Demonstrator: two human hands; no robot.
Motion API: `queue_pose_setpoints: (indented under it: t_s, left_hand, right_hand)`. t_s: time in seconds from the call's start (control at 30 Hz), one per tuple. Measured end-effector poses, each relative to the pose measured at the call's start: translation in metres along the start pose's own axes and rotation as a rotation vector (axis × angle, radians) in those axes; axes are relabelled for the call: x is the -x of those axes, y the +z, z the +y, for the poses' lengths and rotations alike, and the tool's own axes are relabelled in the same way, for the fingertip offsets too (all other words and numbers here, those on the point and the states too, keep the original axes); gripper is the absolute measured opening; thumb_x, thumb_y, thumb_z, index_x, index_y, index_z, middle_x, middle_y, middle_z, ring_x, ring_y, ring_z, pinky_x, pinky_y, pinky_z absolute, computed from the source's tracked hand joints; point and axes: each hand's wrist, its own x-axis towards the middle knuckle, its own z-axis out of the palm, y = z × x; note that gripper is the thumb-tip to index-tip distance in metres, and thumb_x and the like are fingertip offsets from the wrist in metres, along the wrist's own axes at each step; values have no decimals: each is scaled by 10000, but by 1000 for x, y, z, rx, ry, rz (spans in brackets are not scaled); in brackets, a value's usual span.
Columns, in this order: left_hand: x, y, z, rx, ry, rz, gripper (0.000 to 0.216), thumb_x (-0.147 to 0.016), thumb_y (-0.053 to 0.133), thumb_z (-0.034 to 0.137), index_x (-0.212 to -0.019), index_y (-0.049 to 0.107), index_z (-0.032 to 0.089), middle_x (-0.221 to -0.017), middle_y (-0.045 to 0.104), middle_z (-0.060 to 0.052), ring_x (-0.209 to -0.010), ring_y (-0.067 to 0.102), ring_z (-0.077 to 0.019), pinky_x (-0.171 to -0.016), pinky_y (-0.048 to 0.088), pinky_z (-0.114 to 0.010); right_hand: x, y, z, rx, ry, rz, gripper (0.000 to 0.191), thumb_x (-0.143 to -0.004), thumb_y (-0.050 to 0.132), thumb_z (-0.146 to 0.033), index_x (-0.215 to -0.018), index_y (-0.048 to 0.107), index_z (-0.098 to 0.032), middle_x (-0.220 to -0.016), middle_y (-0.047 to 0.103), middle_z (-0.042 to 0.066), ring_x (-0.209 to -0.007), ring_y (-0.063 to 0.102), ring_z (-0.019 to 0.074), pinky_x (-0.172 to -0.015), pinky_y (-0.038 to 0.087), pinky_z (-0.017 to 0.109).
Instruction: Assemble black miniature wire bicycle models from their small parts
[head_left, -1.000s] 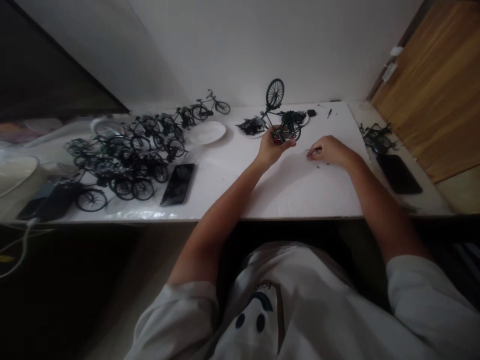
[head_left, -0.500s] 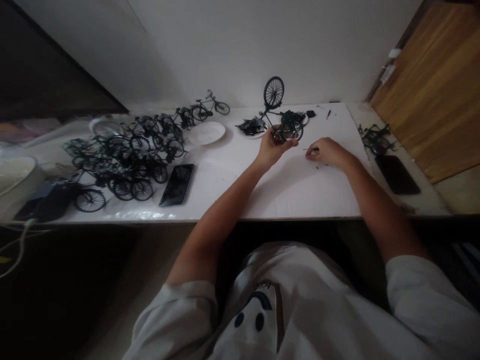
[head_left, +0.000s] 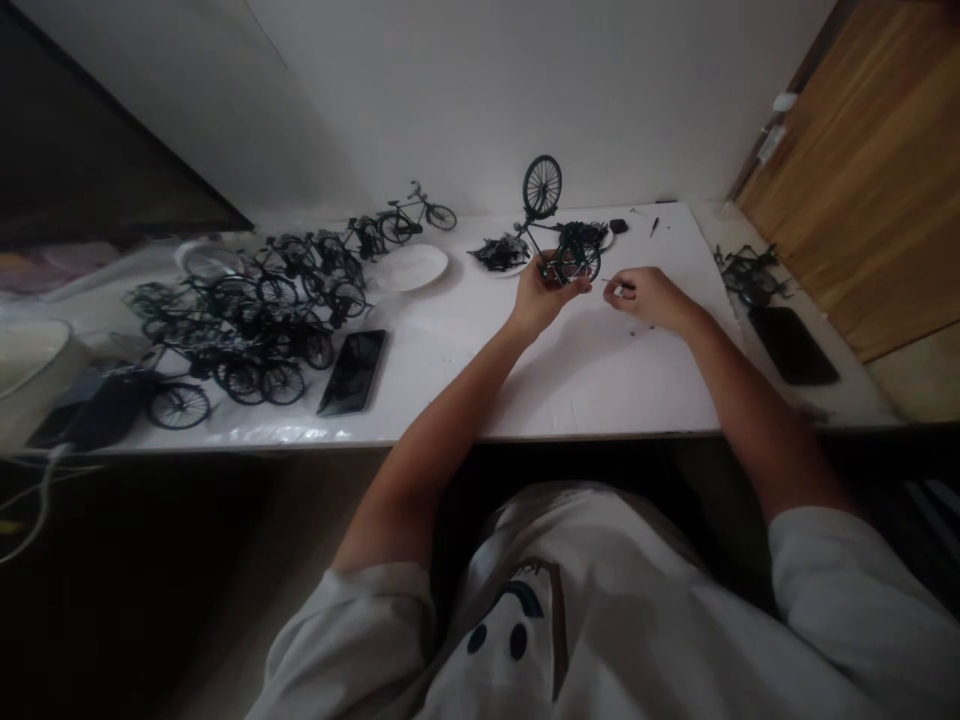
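My left hand (head_left: pixel 540 300) is closed around a dark miniature bicycle (head_left: pixel 529 232), held above the table with one wheel raised at the far end and the other by my fingers. Just right of that nearer wheel, my right hand (head_left: pixel 646 295) pinches a thin rod-like tool (head_left: pixel 606 280). The tool's tip points toward the wheel; whether it touches cannot be made out. Behind the left hand, dark small parts (head_left: pixel 499 252) lie on a white plate. More dark parts (head_left: pixel 592 235) sit on another plate, partly hidden by the held bicycle.
Many miniature bicycles (head_left: pixel 255 310) crowd the table's left side. A white plate (head_left: pixel 412 268) and a phone (head_left: pixel 352 372) lie beside them. On the right are another dark phone-like slab (head_left: pixel 793 345) and a bicycle piece (head_left: pixel 750 275). A wall stands behind the white board (head_left: pixel 600 390).
My right hand has moved slightly up and left, bringing the thin tool closer to the bicycle's nearer wheel. The left hand still holds the bicycle almost unmoved.
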Motion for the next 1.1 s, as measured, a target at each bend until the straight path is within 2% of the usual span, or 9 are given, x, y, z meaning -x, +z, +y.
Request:
queue_pose_setpoints:
  t_s: [0.07, 0.13, 0.23, 0.3, 0.53, 0.7, 0.87, 1.1]
  left_hand:
    - [0, -1, 1, 1, -4, 7, 630, -687, 1032, 336, -1114, 588, 206, -1052, 816, -81, -919, 822, -230, -954, 688, -456]
    - [-1, -1, 0, 4, -12, 16, 615, -686, 1029, 314, -1102, 590, 204, -1045, 815, -84, -918, 822, -237, -948, 689, -462]
    - [0, 0, 0, 2, -26, 27, 604, -682, 1023, 288, -1104, 598, 207, -1036, 815, -79, -935, 820, -238, -939, 690, -457]
    - [1, 1, 0, 3, -20, 21, 600, -667, 1027, 283, -1089, 607, 207, -1020, 815, -74, -919, 815, -228, -924, 693, -447]
    - [4, 4, 2, -4, -46, -35, 604, -649, 1037, 287, -1055, 597, 210, -958, 801, -46, -872, 811, -212, -880, 691, -416]
    - [4, 3, -1, -5, -43, -61, 602, -657, 1026, 267, -1080, 603, 199, -987, 791, -58, -894, 809, -215, -897, 687, -429]
    - [3, 2, -6, -6, -34, -63, 621, -636, 1040, 288, -1066, 600, 205, -970, 794, -37, -838, 798, -181, -863, 691, -386]
    - [2, -1, -15, -36, -26, -62, 637, -638, 1041, 313, -1079, 593, 206, -949, 783, -21, -806, 788, -167, -856, 682, -385]
  right_hand:
    - [2, 0, -8, -75, -34, 99, 307, -927, 788, -486, -989, 766, -187, -649, 430, -46, -618, 350, 141, -645, 326, 311]
    - [3, 0, -16, -119, -52, 234, 393, -953, 748, -589, -1012, 739, -201, -664, 374, -46, -639, 321, 152, -656, 324, 320]
    - [6, -2, -28, -137, -26, 408, 461, -981, 675, -691, -1049, 703, -236, -717, 366, -18, -666, 324, 181, -651, 323, 335]
    - [9, -2, -34, -149, -29, 450, 478, -987, 642, -717, -1053, 694, -247, -739, 376, -6, -669, 324, 189, -649, 326, 344]
    - [16, 10, -45, -166, -78, 306, 502, -970, 655, -729, -1045, 717, -237, -740, 426, -7, -679, 352, 179, -676, 362, 344]
    - [14, 11, -42, -195, -122, 303, 470, -975, 692, -676, -1033, 730, -211, -740, 464, -10, -671, 354, 158, -680, 382, 334]
    - [13, 12, -39, -181, -109, 261, 475, -961, 715, -682, -1046, 742, -215, -725, 464, -21, -658, 337, 152, -650, 366, 320]
    - [12, 13, -32, -131, -115, 272, 403, -960, 728, -619, -1037, 783, -228, -645, 364, -43, -638, 328, 168, -661, 346, 331]
